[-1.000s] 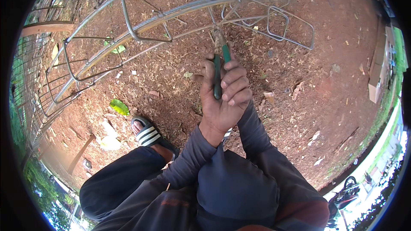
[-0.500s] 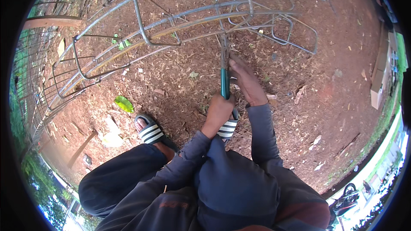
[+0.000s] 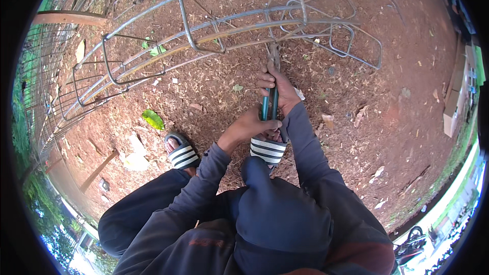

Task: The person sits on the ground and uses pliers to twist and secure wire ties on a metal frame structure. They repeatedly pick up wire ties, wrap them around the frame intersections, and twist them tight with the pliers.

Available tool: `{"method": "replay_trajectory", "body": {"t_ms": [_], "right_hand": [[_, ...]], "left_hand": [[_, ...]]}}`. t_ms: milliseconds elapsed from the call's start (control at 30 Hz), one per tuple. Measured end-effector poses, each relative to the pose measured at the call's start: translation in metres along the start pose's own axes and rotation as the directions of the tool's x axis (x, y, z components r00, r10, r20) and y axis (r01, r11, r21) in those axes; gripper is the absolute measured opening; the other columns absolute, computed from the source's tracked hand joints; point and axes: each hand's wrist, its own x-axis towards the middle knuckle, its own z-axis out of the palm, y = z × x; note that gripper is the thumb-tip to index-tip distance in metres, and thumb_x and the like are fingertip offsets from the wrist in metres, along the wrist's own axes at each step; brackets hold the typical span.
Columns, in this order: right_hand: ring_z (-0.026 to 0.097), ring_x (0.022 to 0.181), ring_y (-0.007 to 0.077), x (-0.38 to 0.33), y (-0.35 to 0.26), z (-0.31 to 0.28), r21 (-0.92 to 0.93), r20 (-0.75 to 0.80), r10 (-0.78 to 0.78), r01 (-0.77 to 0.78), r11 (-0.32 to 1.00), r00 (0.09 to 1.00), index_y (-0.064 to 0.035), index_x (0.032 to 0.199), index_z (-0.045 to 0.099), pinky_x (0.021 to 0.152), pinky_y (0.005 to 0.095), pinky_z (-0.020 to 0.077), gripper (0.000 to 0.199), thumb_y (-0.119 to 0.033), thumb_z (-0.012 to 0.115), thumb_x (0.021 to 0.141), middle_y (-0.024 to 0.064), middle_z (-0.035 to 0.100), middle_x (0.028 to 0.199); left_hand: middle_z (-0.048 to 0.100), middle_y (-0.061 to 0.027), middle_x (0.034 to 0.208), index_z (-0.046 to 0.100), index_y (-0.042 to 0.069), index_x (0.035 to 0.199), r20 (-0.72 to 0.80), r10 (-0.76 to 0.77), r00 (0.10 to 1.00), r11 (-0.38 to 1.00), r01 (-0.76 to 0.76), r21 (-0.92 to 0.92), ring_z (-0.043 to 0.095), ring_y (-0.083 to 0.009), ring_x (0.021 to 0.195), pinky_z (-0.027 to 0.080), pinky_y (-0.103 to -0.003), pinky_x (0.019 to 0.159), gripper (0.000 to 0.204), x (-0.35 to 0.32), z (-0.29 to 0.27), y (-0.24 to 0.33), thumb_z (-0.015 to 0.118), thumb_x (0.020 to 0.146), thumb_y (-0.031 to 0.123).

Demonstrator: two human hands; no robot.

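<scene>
A pair of long pincers (image 3: 265,106) with green handles points away from me, its metal jaws at a stirrup corner of a long rebar cage (image 3: 239,29). Whether the jaws bite on wire or bar is too small to tell. My right hand (image 3: 280,89) is wrapped round the upper part of the handles, just below the jaws. Lower down, my left hand (image 3: 247,126) closes on the handle ends, its thumb lying across them. The two handles stand slightly apart. Bent steel stirrups (image 3: 186,20) cross the cage's long bars, and loose-looking ones (image 3: 351,46) cluster at its right end.
My sandalled feet (image 3: 268,150) rest on brown soil strewn with dry scraps. A green leaf (image 3: 153,119) lies left of them. More steel mesh (image 3: 43,79) stands at the far left, by a wooden bar (image 3: 71,18). A cardboard box (image 3: 453,97) sits at the right edge.
My right hand, flat beside the pincers before, now wraps round their handles. My left hand has slid down to the handle ends, and the handles have come apart a little.
</scene>
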Motion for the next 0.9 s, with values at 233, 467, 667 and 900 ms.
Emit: {"method": "replay_trajectory", "body": {"t_ms": [233,467,667,900], "right_hand": [[0.061,0.056,0.0084,0.036,0.04,0.01,0.63,0.68,-0.317,-0.306,0.713,0.661,-0.0099,0.103,0.063,0.053,0.0306,0.0566,0.027,-0.037,0.059,0.103,-0.0025,0.056,0.067],[0.069,0.064,0.0128,0.032,0.04,0.003,0.601,0.75,-0.336,-0.373,0.707,0.57,-0.0067,0.115,0.064,0.075,0.0412,0.06,0.035,-0.039,0.059,0.103,0.0019,0.065,0.073],[0.066,0.109,0.0296,-0.013,0.006,0.009,-0.103,0.044,0.067,-0.062,0.993,0.997,-0.0001,0.148,0.041,0.096,0.047,0.0552,0.068,-0.044,0.061,0.101,0.0114,0.067,0.105],[0.066,0.075,0.0167,0.013,0.044,0.056,-0.739,-0.477,-0.505,-0.017,0.674,0.719,-0.0048,0.12,0.056,0.07,0.0337,0.0558,0.032,-0.024,0.068,0.098,0.0063,0.064,0.086]], "left_hand": [[0.065,-0.0278,0.123,0.05,-0.002,0.133,0.416,0.618,0.667,0.301,0.289,-0.909,0.064,-0.0445,0.117,0.058,-0.058,0.09,0.058,0.031,0.012,-0.052,0.067,0.096,0.04],[0.04,0.0033,0.068,0.05,0.008,0.108,0.29,0.661,0.692,-0.096,0.461,-0.882,0.038,-0.0075,0.052,0.033,-0.025,0.043,0.024,0.018,0.055,-0.022,0.055,0.105,0.031],[0.056,-0.0009,0.064,0.055,0.003,0.098,-0.09,-0.066,0.994,0.835,0.005,-0.55,0.053,-0.0127,0.054,0.042,-0.03,0.048,0.027,0.011,0.009,-0.012,0.061,0.099,0.03],[0.069,-0.0275,0.08,0.054,-0.003,0.104,-0.701,0.176,0.692,0.869,0.225,0.44,0.069,-0.0473,0.078,0.053,-0.055,0.069,0.039,0.015,0.034,-0.007,0.068,0.089,0.029]]}}
